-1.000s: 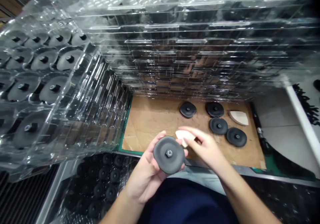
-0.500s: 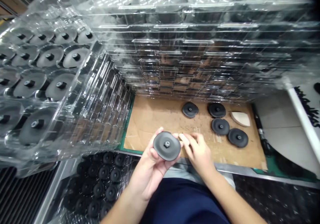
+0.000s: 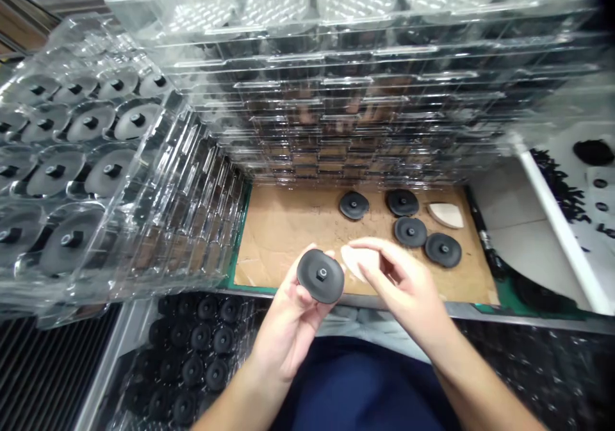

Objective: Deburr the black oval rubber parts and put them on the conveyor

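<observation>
My left hand [image 3: 293,316] grips a black rounded disc [image 3: 312,284] by its edge, the side with the short central stem facing up. Just to the right, my right hand [image 3: 398,277] pinches a pale, cream-coloured flat pad [image 3: 358,259] between thumb and fingers. The pad is close to the disc's right edge; whether they touch I cannot tell. On the cardboard [image 3: 273,232] beyond my hands lie several similar black discs, one of them alone [image 3: 354,205] and the others grouped to its right. A second pale pad [image 3: 446,214] rests at the far right.
Tall stacks of clear plastic trays [image 3: 331,91] rise behind the cardboard. More stacked trays [image 3: 158,187] stand at the left, the top one holding black discs. A lower tray of black parts [image 3: 192,354] sits at front left. A white-edged panel [image 3: 562,219] borders the right.
My right hand has moved slightly right and turned, so more of the pale pad's flat face shows. The disc in my left hand is tilted a little differently. The whole view has shifted slightly.
</observation>
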Tool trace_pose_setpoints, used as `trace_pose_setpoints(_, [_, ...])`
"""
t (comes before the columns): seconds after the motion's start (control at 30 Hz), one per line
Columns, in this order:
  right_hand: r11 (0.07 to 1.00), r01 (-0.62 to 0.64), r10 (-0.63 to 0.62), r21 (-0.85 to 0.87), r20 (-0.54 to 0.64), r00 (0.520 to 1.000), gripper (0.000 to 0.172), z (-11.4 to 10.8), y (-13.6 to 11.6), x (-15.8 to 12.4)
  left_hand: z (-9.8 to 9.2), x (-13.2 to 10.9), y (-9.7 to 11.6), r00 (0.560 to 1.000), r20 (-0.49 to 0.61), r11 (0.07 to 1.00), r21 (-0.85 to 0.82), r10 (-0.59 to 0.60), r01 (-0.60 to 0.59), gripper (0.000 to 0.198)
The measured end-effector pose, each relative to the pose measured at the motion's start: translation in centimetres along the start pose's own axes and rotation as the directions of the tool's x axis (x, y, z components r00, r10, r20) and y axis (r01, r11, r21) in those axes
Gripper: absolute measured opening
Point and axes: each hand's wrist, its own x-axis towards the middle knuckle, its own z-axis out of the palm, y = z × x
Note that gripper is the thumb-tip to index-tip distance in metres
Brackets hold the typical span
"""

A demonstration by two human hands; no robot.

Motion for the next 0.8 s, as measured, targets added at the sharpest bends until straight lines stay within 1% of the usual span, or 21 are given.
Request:
trace_pose_setpoints(0.07, [0.987, 0.137, -0.136, 0.082, -0.027, 0.990, 0.021, -0.9, -2.7, 0.5, 0.4, -0.2, -0.2, 1.000, -0.002, 0.999, 0.045, -0.007, 0.007, 0.057])
trace_pose_setpoints(0.1, [0.972, 0.204, -0.204, 0.116, -0.008, 0.979, 0.022, -1.2, -3.9, 0.6, 0.5, -0.4, -0.2, 1.000, -0.004, 0.998, 0.068, -0.016, 0.016, 0.055])
trace_pose_setpoints(0.13, [0.959, 0.243, -0.252, 0.144, 0.045, 0.967, 0.022, -1.3, -4.8, 0.6, 0.5, -0.5, -0.2, 1.000, -0.010, 0.996, 0.087, -0.020, 0.021, 0.053])
trace_pose_setpoints(0.17, [0.954, 0.249, -0.271, 0.165, 0.128, 0.954, 0.021, -1.4, -5.4, 0.6, 0.4, -0.6, -0.2, 1.000, -0.021, 0.995, 0.098, -0.017, 0.019, 0.052])
trace_pose_setpoints(0.23, [0.964, 0.199, -0.244, 0.174, 0.296, 0.924, 0.019, -1.5, -5.9, 0.7, 0.4, -0.7, -0.3, 0.999, -0.051, 0.994, 0.113, 0.004, 0.002, 0.051])
trace_pose_setpoints(0.27, [0.972, 0.175, -0.218, 0.158, 0.323, 0.921, 0.018, -1.4, -5.9, 0.8, 0.4, -0.8, -0.3, 0.998, -0.054, 0.993, 0.121, 0.012, -0.005, 0.052])
trace_pose_setpoints(0.3, [0.975, 0.178, -0.211, 0.135, 0.285, 0.935, 0.019, -1.2, -5.8, 0.9, 0.5, -0.8, -0.4, 0.999, -0.043, 0.992, 0.128, 0.011, -0.005, 0.051])
trace_pose_setpoints(0.33, [0.973, 0.201, -0.221, 0.115, 0.210, 0.952, 0.020, -1.1, -5.7, 1.0, 0.6, -0.8, -0.4, 1.000, -0.021, 0.991, 0.133, -0.002, 0.005, 0.048])
trace_pose_setpoints(0.37, [0.966, 0.236, -0.249, 0.106, 0.133, 0.959, 0.022, -1.0, -5.6, 1.0, 0.7, -0.9, -0.5, 1.000, 0.003, 0.991, 0.135, -0.016, 0.016, 0.045])
trace_pose_setpoints(0.4, [0.955, 0.274, -0.284, 0.115, 0.080, 0.956, 0.023, -0.9, -5.5, 0.9, 0.7, -0.9, -0.4, 0.999, 0.024, 0.991, 0.131, -0.026, 0.023, 0.043])
trace_pose_setpoints(0.43, [0.942, 0.303, -0.316, 0.147, 0.072, 0.946, 0.023, -1.1, -5.5, 0.7, 0.7, -1.0, -0.3, 0.998, 0.045, 0.992, 0.122, -0.031, 0.026, 0.043])
trace_pose_setpoints(0.47, [0.930, 0.313, -0.337, 0.191, 0.109, 0.935, 0.022, -1.4, -5.5, 0.3, 0.7, -1.0, -0.1, 0.997, 0.064, 0.994, 0.108, -0.032, 0.025, 0.044])
trace_pose_setpoints(0.5, [0.927, 0.297, -0.338, 0.230, 0.170, 0.926, 0.021, -1.8, -5.4, 0.0, 0.6, -1.1, 0.1, 0.996, 0.082, 0.996, 0.091, -0.029, 0.022, 0.047])
trace_pose_setpoints(0.53, [0.935, 0.256, -0.312, 0.244, 0.228, 0.922, 0.019, -2.4, -5.3, -0.4, 0.6, -1.1, 0.3, 0.994, 0.102, 0.997, 0.077, -0.026, 0.019, 0.050])
trace_pose_setpoints(0.6, [0.969, 0.167, -0.214, 0.182, 0.284, 0.935, 0.019, -3.5, -5.2, -1.1, 0.5, -1.1, 0.6, 0.991, 0.131, 0.998, 0.057, -0.027, 0.019, 0.050])
trace_pose_setpoints(0.63, [0.982, 0.144, -0.174, 0.123, 0.281, 0.944, 0.018, -3.9, -5.1, -1.3, 0.5, -1.1, 0.6, 0.990, 0.142, 0.999, 0.050, -0.028, 0.021, 0.049])
trace_pose_setpoints(0.67, [0.987, 0.148, -0.157, 0.055, 0.252, 0.955, 0.018, -4.1, -5.1, -1.3, 0.5, -1.1, 0.6, 0.989, 0.144, 0.999, 0.043, -0.027, 0.021, 0.047])
trace_pose_setpoints(0.7, [0.984, 0.178, -0.169, -0.024, 0.204, 0.964, 0.019, -4.2, -5.0, -1.1, 0.6, -1.1, 0.6, 0.989, 0.146, 0.999, 0.035, -0.020, 0.015, 0.047])
trace_pose_setpoints(0.73, [0.966, 0.238, -0.222, -0.104, 0.146, 0.964, 0.019, -4.1, -4.9, -0.8, 0.7, -1.1, 0.6, 0.989, 0.145, 1.000, 0.026, -0.011, 0.007, 0.047])
trace_pose_setpoints(0.77, [0.930, 0.324, -0.312, -0.174, 0.092, 0.946, 0.020, -3.8, -4.8, -0.3, 0.7, -1.2, 0.5, 0.989, 0.148, 1.000, 0.020, -0.010, 0.007, 0.046])
trace_pose_setpoints(0.8, [0.881, 0.423, -0.421, -0.211, 0.057, 0.905, 0.021, -3.6, -4.7, 0.3, 0.7, -1.3, 0.5, 0.987, 0.156, 1.000, 0.018, -0.026, 0.023, 0.046])
